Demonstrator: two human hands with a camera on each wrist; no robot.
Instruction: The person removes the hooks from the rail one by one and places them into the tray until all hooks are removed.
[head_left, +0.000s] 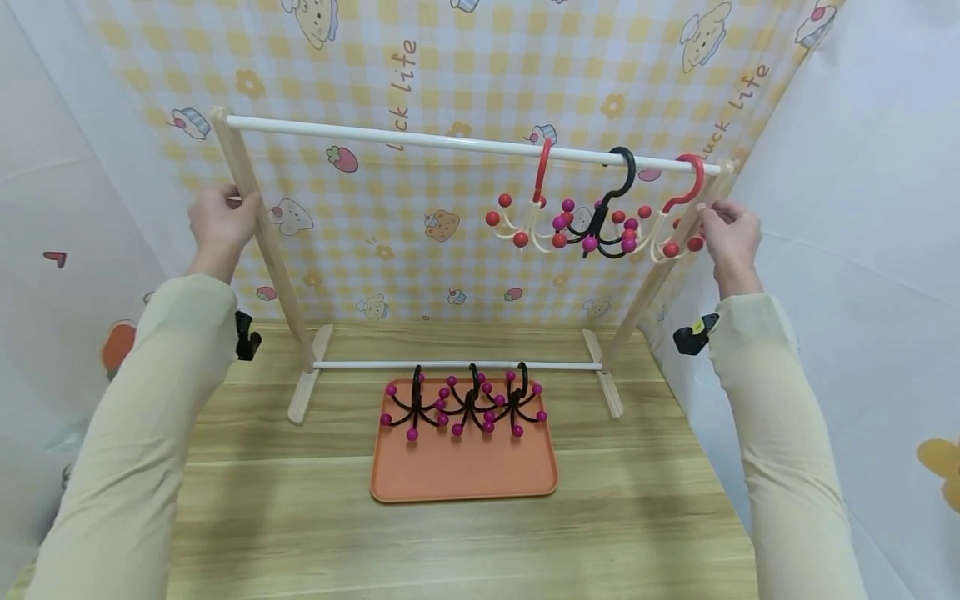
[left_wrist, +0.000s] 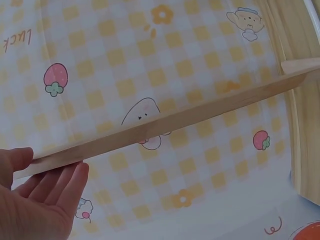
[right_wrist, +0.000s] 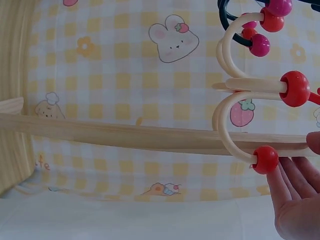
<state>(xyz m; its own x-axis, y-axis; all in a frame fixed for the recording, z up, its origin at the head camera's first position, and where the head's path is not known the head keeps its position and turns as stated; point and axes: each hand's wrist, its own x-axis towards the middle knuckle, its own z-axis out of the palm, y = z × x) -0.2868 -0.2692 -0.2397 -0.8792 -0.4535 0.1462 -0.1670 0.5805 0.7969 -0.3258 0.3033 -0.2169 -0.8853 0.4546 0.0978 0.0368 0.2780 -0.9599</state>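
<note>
My left hand [head_left: 223,223] grips the left wooden post [head_left: 274,258] of a hanging rack, with the thumb and fingers on opposite sides of it in the left wrist view. On the other side, my right hand [head_left: 732,242] holds the right post [head_left: 642,302] near its upper part. From the white top rod [head_left: 420,139] hang a red-hooked hanger [head_left: 541,177] with cream arms, a black claw hanger [head_left: 598,222] with magenta balls, and another red-hooked hanger [head_left: 686,198]. That last one overlaps the right post, close to my right fingers.
An orange tray [head_left: 465,471] lies on the wooden table [head_left: 465,550] in front of the rack. Three black claw hangers with magenta balls [head_left: 412,434] are on its far half. A lower white rod [head_left: 352,365] joins the rack's feet. Behind hangs a checked cloth [head_left: 450,92].
</note>
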